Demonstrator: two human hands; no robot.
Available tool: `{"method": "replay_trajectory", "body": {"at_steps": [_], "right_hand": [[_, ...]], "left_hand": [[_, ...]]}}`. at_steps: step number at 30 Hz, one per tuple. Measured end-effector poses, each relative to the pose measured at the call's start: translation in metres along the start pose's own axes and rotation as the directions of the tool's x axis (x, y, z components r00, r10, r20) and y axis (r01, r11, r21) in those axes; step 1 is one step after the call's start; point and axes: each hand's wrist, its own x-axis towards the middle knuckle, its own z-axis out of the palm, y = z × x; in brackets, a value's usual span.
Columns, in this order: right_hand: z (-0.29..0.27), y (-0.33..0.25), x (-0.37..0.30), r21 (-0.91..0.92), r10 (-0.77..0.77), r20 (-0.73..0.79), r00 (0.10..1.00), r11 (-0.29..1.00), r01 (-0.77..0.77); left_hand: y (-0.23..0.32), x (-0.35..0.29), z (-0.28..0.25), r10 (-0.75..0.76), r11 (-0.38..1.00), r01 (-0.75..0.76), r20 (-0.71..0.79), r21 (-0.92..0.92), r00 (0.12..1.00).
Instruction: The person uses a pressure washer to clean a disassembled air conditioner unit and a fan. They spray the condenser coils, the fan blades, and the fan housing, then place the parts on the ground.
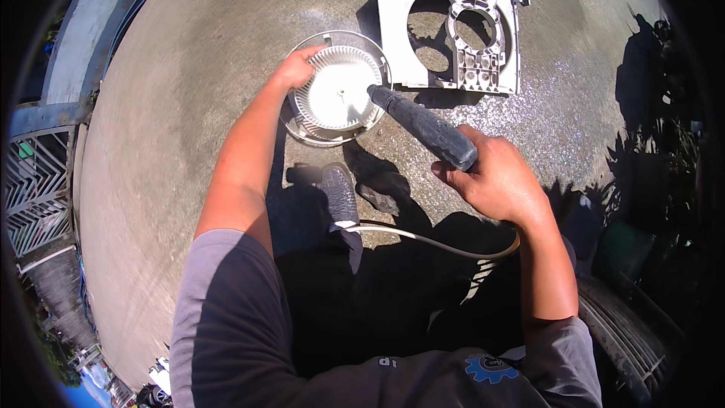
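Observation:
My left hand (297, 68) grips the upper-left rim of a white blower fan wheel (343, 91), with the fingers bent over its edge. The wheel lies in sunlight within a pale round ring (323, 138) on the concrete. In my right hand (495, 175) is a black spray gun (423, 127), its narrow end pointing up and left at the wheel and overlapping its right side. A pale hose (445, 249) curves from near my feet toward my right wrist. Whether a jet comes out of the gun, I cannot tell.
A white plastic housing (396, 26) with a large round opening lies beyond the wheel to the right. Wet concrete (563, 117) glistens beside it. My shoe (337, 193) stands just below the wheel. At the far left is a metal gate (39, 189); dark plants (680, 143) line the right.

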Motion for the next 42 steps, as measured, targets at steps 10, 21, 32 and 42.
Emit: {"method": "replay_trajectory", "body": {"at_steps": [10,21,32,42], "right_hand": [[0.011,0.020,0.004,-0.021,-0.021,-0.048,0.999,1.000,0.020],[0.005,0.025,0.008,-0.009,-0.051,-0.022,0.998,0.999,0.051],[0.009,0.026,0.013,-0.001,-0.051,-0.077,0.996,0.999,0.051],[0.002,0.019,0.006,0.004,-0.058,-0.081,0.995,0.998,0.058]], "left_hand": [[0.058,-0.040,-0.016,-0.379,0.922,0.348,0.213,0.170,0.900],[0.042,-0.013,-0.009,0.037,0.867,-0.002,-0.060,0.498,0.998],[0.042,-0.003,0.006,0.088,0.946,-0.047,-0.114,0.321,0.990],[0.055,-0.013,-0.001,0.092,0.869,-0.122,0.085,0.480,0.992]]}}
